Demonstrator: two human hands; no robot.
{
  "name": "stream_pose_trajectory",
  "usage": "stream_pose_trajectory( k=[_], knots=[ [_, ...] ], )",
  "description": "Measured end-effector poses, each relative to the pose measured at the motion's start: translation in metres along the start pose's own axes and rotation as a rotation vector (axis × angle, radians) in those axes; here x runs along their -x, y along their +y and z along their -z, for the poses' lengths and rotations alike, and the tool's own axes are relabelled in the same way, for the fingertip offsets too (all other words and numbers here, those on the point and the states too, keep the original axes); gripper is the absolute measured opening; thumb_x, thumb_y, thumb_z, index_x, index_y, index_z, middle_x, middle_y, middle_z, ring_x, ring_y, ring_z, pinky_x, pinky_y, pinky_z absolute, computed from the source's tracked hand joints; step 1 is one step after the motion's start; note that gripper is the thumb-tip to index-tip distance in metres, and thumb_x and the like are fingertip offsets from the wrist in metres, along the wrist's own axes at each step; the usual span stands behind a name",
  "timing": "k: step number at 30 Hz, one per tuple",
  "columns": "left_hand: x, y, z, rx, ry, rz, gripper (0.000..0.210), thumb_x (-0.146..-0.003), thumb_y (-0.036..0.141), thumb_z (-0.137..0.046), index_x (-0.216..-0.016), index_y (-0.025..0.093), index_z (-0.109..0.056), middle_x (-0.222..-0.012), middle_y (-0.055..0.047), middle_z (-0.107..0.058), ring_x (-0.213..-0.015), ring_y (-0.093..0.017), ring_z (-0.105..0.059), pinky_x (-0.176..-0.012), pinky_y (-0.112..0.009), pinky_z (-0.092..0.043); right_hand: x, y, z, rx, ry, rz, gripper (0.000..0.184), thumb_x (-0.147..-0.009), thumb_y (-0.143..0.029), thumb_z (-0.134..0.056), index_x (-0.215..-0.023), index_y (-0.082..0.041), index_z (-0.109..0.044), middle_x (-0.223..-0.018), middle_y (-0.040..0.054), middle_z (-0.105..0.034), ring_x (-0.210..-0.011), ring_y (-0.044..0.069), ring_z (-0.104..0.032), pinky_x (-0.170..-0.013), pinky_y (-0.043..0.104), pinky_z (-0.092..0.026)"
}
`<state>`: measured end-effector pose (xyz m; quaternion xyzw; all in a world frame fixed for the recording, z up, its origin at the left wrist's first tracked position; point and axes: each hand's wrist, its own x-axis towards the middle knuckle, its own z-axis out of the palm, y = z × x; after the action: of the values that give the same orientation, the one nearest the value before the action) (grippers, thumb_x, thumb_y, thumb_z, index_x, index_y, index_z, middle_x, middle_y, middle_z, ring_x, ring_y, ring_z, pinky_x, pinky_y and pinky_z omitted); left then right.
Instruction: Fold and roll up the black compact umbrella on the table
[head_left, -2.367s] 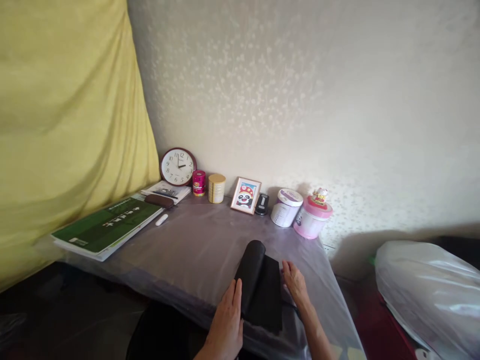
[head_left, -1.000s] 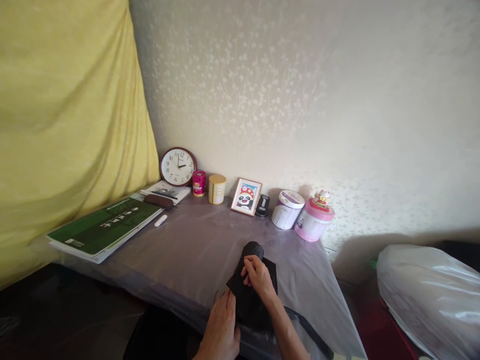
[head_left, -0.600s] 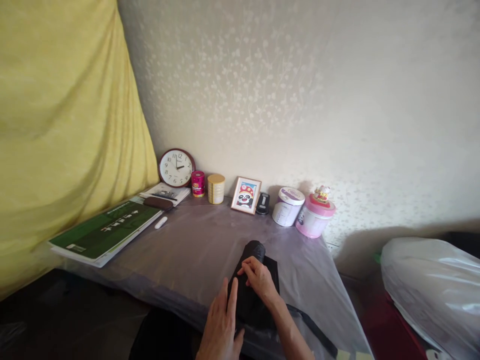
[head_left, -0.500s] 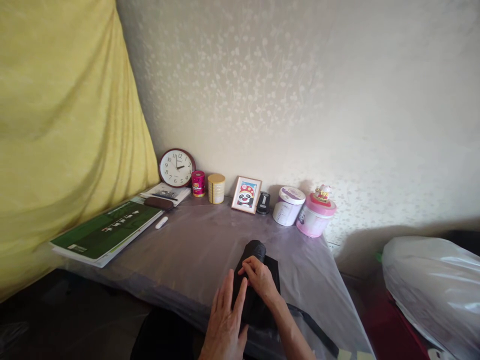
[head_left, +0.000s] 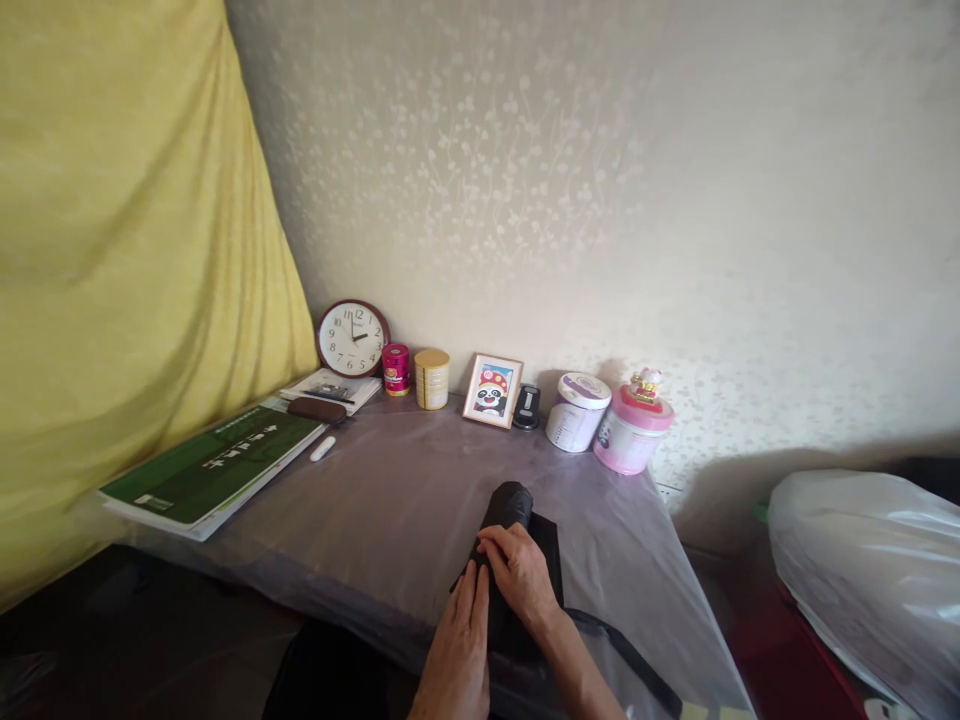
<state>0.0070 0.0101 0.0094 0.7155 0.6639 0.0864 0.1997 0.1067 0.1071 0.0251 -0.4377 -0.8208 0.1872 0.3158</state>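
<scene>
A black rolled-up bundle [head_left: 510,502] of thin, creased material lies on the table near its front edge, its rounded end pointing to the wall. Flat black material shows along its right side, and a long black strip trails to the lower right. My left hand [head_left: 459,640] rests along the bundle's left side, fingers stretched out and close together. Over the top, my right hand [head_left: 521,575] is closed, its bent fingers gripping the roll. Both hands cover much of the bundle's middle, so its exact kind is unclear.
On the covered table [head_left: 375,500], a green book [head_left: 225,460], brown case [head_left: 316,409] and white stick-shaped item [head_left: 322,448] lie left. Along the wall stand a clock [head_left: 352,338], tins [head_left: 432,380], a framed panda picture [head_left: 493,390] and tubs [head_left: 577,412]. A plastic bag [head_left: 862,560] sits right.
My left hand's spread fingers have come together and moved in against the bundle's side. My right hand has shifted slightly down over the roll, still closed.
</scene>
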Motion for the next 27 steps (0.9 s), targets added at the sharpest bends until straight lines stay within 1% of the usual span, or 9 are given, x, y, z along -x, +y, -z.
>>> stream_pose_trajectory(
  k=[2,4,7,10,16,19,24,27],
  knots=[
    [0.000,0.000,0.001,0.009,-0.014,0.000,0.077,-0.067,-0.005,-0.028,-0.139,0.007,-0.005,-0.150,-0.011,-0.005,-0.138,-0.019,-0.008,-0.112,-0.036,-0.019,0.002,0.004,0.001,0.061,0.028,0.105,0.023,-0.089,-0.023,-0.043,-0.093,-0.024,-0.066,-0.088,0.0024,-0.070,-0.083,0.016,-0.058,-0.078,0.029,-0.043],
    [0.000,0.000,0.002,0.019,-0.028,0.007,0.076,-0.068,-0.005,-0.028,-0.139,0.006,-0.006,-0.150,-0.012,-0.006,-0.138,-0.019,-0.008,-0.112,-0.036,-0.019,0.001,0.010,0.002,0.103,0.052,0.168,0.022,-0.088,-0.022,-0.046,-0.093,-0.024,-0.067,-0.099,0.0028,-0.069,-0.088,0.018,-0.056,-0.083,0.033,-0.042],
    [0.001,0.001,0.004,0.039,-0.047,0.009,0.077,-0.067,-0.004,-0.030,-0.139,0.006,-0.004,-0.150,-0.011,-0.005,-0.138,-0.020,-0.008,-0.112,-0.035,-0.018,-0.002,0.021,0.001,0.157,0.088,0.193,0.023,-0.088,-0.020,-0.046,-0.096,-0.024,-0.067,-0.108,0.0028,-0.067,-0.104,0.021,-0.052,-0.092,0.040,-0.038],
    [0.001,0.000,0.006,0.050,-0.061,0.003,0.080,-0.066,-0.003,-0.033,-0.139,0.007,-0.003,-0.150,-0.011,-0.003,-0.138,-0.020,-0.007,-0.112,-0.035,-0.018,-0.009,0.031,-0.003,0.197,0.087,0.185,0.026,-0.089,-0.019,-0.043,-0.099,-0.025,-0.066,-0.112,0.0024,-0.065,-0.118,0.022,-0.045,-0.100,0.045,-0.032],
    [0.000,-0.001,0.005,0.049,-0.077,0.011,0.081,-0.064,-0.002,-0.035,-0.139,0.006,-0.003,-0.150,-0.011,-0.003,-0.138,-0.019,-0.007,-0.112,-0.033,-0.017,-0.019,0.037,-0.006,0.173,0.033,0.162,0.029,-0.090,-0.019,-0.039,-0.101,-0.025,-0.066,-0.111,0.0035,-0.065,-0.120,0.021,-0.045,-0.104,0.047,-0.026],
    [-0.002,0.000,0.006,0.051,-0.083,0.023,0.081,-0.064,0.000,-0.035,-0.139,0.007,-0.004,-0.150,-0.010,-0.004,-0.138,-0.020,-0.009,-0.111,-0.034,-0.018,-0.024,0.040,-0.007,0.150,0.022,0.149,0.029,-0.090,-0.019,-0.040,-0.101,-0.025,-0.066,-0.109,0.0034,-0.066,-0.119,0.020,-0.046,-0.105,0.047,-0.023],
    [-0.003,0.000,0.009,0.081,-0.090,0.043,0.084,-0.062,0.000,-0.037,-0.139,0.009,-0.004,-0.150,-0.008,-0.005,-0.137,-0.020,-0.011,-0.111,-0.033,-0.019,-0.039,0.050,-0.009,0.138,0.012,0.114,0.028,-0.090,-0.019,-0.040,-0.097,-0.026,-0.067,-0.106,0.0018,-0.067,-0.118,0.020,-0.046,-0.105,0.046,-0.020],
    [-0.003,-0.001,0.009,0.126,-0.066,0.048,0.084,-0.062,0.000,-0.036,-0.140,0.010,-0.005,-0.150,-0.007,-0.007,-0.137,-0.020,-0.012,-0.111,-0.034,-0.020,-0.049,0.056,-0.010,0.137,0.010,0.074,0.029,-0.090,-0.021,-0.040,-0.094,-0.025,-0.068,-0.106,0.0021,-0.067,-0.118,0.020,-0.046,-0.105,0.046,-0.021]
  ],
)
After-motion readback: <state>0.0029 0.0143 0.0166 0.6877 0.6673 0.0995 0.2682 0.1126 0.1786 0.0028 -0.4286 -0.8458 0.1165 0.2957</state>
